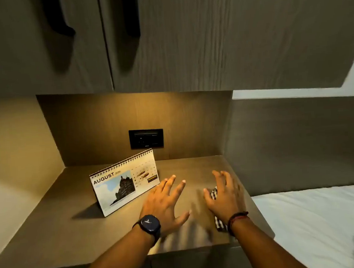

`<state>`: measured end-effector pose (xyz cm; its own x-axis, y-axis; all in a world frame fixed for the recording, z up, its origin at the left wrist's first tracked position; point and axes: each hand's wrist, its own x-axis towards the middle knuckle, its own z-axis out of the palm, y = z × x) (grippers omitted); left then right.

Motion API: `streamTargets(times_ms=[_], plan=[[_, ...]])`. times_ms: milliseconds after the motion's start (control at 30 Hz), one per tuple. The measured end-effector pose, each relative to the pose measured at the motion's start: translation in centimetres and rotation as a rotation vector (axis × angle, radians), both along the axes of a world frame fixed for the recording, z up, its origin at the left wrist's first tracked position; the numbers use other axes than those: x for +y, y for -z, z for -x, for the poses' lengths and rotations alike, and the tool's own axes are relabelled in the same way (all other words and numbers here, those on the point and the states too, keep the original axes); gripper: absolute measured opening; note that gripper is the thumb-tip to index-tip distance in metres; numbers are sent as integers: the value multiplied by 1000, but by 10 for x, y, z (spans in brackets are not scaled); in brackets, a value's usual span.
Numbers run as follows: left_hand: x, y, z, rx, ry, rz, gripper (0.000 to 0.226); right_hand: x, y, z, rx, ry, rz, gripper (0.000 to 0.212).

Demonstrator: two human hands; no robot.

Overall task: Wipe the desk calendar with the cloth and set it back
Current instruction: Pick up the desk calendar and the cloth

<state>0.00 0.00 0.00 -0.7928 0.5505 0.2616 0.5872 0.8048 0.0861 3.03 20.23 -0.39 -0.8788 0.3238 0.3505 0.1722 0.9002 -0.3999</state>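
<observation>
Nearest me, both forearms reached over the front edge of the bench (53, 232). The left hand (163, 204), a watch (150, 224) on its wrist, hovered flat with fingers spread wide, holding nothing. The right hand (224, 195) was half open, fingers fanned, with the checked cloth (214, 193) tucked under its palm. Bare bench lay between the hands and along the right edge, beside the white bed (314, 218). Farther back and left, the desk calendar (125, 184) stood upright at an angle, showing August, just clear of the left fingertips. Behind it was a black socket (146, 138) on the back wall.
</observation>
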Motion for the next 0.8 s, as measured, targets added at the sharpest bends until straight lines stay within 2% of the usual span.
streamTargets(times_ms=[133,200,267,367,533,600,733,800], plan=[[18,48,25,-186,-52,92,87,22,39,23,-302,38,48,74],[24,69,31,-224,-59,135,90,28,59,27,-353,28,33,77],[26,84,36,-262,-78,171,92,30,74,29,-368,35,16,76],[24,101,39,-291,-93,180,95,27,84,31,-337,81,-10,61],[20,91,44,-299,-98,151,94,18,82,38,-215,73,69,47],[8,68,55,-220,-94,97,86,5,79,44,-127,24,159,47],[-35,-9,99,122,-47,-70,64,-52,64,67,119,10,458,48],[-58,-42,125,245,-28,-88,57,-87,56,81,195,7,592,48]])
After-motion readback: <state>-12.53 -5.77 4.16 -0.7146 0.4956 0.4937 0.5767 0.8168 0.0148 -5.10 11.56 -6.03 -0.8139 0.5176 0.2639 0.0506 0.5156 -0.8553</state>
